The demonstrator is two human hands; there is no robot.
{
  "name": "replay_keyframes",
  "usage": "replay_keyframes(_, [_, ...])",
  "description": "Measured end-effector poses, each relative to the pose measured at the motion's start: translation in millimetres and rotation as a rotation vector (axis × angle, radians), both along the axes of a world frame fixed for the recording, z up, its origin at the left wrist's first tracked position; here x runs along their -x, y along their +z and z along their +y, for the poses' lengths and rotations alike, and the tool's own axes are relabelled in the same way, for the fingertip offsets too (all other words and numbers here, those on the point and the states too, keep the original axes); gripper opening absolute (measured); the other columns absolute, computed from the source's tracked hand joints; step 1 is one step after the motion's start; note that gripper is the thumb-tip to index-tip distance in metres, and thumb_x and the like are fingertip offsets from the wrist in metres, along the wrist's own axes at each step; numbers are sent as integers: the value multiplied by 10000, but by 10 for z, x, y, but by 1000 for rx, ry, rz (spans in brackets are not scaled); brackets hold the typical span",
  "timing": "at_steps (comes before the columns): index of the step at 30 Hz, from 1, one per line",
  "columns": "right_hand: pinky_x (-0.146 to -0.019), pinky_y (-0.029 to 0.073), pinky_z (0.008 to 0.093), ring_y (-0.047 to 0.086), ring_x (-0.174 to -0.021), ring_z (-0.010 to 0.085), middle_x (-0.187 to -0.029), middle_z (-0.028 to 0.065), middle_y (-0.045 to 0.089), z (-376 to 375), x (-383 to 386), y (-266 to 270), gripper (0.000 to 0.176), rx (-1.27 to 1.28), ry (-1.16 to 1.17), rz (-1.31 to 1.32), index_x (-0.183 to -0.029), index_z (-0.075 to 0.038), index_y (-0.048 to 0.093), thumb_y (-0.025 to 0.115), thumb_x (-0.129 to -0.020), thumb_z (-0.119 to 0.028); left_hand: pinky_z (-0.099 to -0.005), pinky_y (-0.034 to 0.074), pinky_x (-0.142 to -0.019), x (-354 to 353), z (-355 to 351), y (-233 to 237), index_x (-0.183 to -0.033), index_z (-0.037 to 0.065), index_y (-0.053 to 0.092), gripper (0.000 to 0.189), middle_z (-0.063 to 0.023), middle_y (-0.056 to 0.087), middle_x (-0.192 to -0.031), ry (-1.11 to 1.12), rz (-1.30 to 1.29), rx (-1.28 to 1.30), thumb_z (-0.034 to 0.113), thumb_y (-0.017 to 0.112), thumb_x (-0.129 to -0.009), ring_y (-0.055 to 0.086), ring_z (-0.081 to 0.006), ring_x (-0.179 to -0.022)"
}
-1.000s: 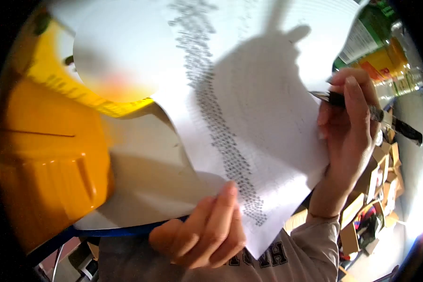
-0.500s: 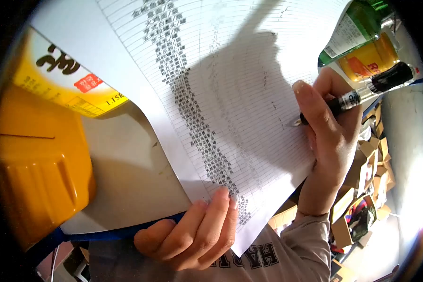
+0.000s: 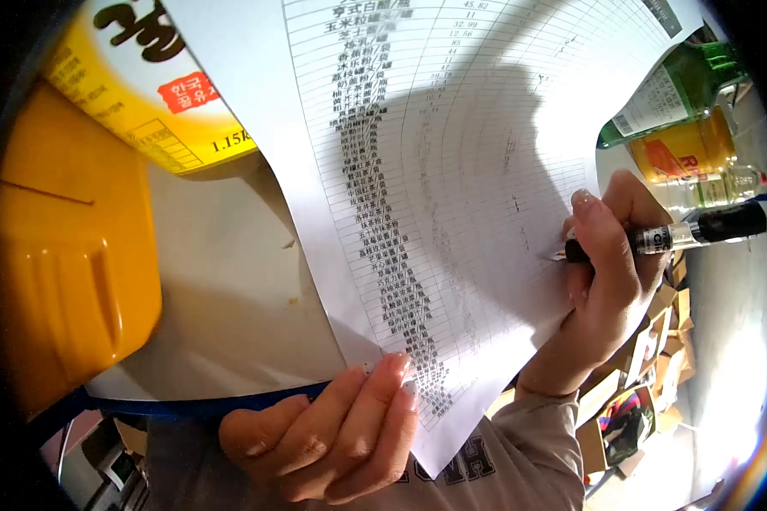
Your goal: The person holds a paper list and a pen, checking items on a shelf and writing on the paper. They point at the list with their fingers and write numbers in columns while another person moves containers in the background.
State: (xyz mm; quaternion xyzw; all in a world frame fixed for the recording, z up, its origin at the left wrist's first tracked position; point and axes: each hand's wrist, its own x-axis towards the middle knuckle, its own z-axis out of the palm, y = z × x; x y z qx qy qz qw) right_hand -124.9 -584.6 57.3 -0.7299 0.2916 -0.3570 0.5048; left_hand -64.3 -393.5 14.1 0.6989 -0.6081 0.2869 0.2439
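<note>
A printed paper sheet (image 3: 503, 221), ruled into a table with rows of Chinese text and some handwritten marks, fills the middle of the view. My right hand (image 3: 614, 255) is closed around a black-and-clear pen (image 3: 656, 239), its tip at the right part of the sheet. The shadow of a head and arm falls across the page. At the lower edge of the paper, my left hand (image 3: 332, 434) has its fingers curled over the margin with the fingertips on the print; its thumb is hidden.
On the left stand an orange plastic container (image 3: 77, 281) and a yellow-labelled package (image 3: 145, 102) on a pale tabletop (image 3: 230, 255) with a blue edge. A green bottle (image 3: 669, 94) and an orange-labelled bottle (image 3: 686, 149) are at upper right. Cardboard boxes (image 3: 605, 392) lie on the floor below.
The view has shifted, showing more of the sheet's top and its number column. The pen and my right hand sit lower in view, with the pen more level. My left hand keeps its place on the paper.
</note>
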Motion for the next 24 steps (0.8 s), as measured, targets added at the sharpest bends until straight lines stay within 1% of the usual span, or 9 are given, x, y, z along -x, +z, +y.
replay_keyframes(5, [-378,163,195,238,-391,36,-442,-41,302,1,-24,2,332,91,-43,-100,-497,-81,317,565,-713,-33,-184,359,-520,-52,23,-2,-814,103,519,95,-14,624,-723,-26,-42,19,167,450,-826,544,-85,-610])
replay_keyframes(12, [-343,222,175,317,-350,33,-441,-18,363,-25,25,-69,277,311,-81,-360,-547,-52,368,574,-730,-81,-128,339,-557,-82,29,-134,-638,148,512,144,51,637,-792,-45,-105,117,183,486,-774,557,-13,-693])
replay_keyframes(15, [-343,280,184,335,-332,56,-446,3,395,-21,137,-147,220,397,-90,-570,-619,-24,420,556,-743,-145,-247,345,-765,-44,-17,-204,-669,158,525,129,24,634,-747,-23,-149,256,181,470,-783,546,-34,-635])
replay_keyframes(16, [-370,247,222,285,-349,73,-454,10,342,-24,151,-175,199,702,-149,-604,-602,-57,391,489,-759,-131,-288,341,-814,-47,-32,-189,-692,153,534,110,4,633,-727,-24,-175,305,170,474,-782,544,-51,-605])
replay_keyframes(17, [-379,277,236,339,-375,96,-475,20,393,44,250,-179,139,772,-58,-576,-602,-55,438,516,-702,-112,-343,201,-930,-107,-42,-204,-735,191,559,102,40,625,-769,-42,-277,264,205,474,-789,534,-34,-651])
replay_keyframes(18, [-388,306,249,393,-401,119,-495,31,445,159,425,-151,84,842,33,-547,-603,-52,484,544,-646,-94,-349,197,-933,-120,20,-139,-784,204,574,103,65,611,-819,-38,-336,125,238,477,-794,527,-28,-692])
replay_keyframes(21, [-353,259,235,368,-377,96,-496,22,428,515,529,-118,220,1103,27,-565,-763,-77,338,364,-841,-282,-291,269,-814,-17,19,-143,-798,199,588,99,74,603,-841,47,-258,125,246,502,-781,522,-23,-727])
replay_keyframes(22, [-365,239,222,349,-376,96,-517,22,432,620,553,-140,203,1098,34,-594,-851,-115,295,379,-837,-298,-275,286,-768,-27,5,-147,-793,193,590,95,70,604,-839,38,-260,143,244,512,-775,524,-25,-719])
replay_keyframes(24, [-371,408,266,488,-487,151,-668,79,539,778,829,113,406,945,280,-343,-1212,-177,235,414,-858,-261,-242,299,-704,16,-30,-129,-800,193,588,105,76,601,-839,32,-264,150,250,502,-783,521,-15,-724])
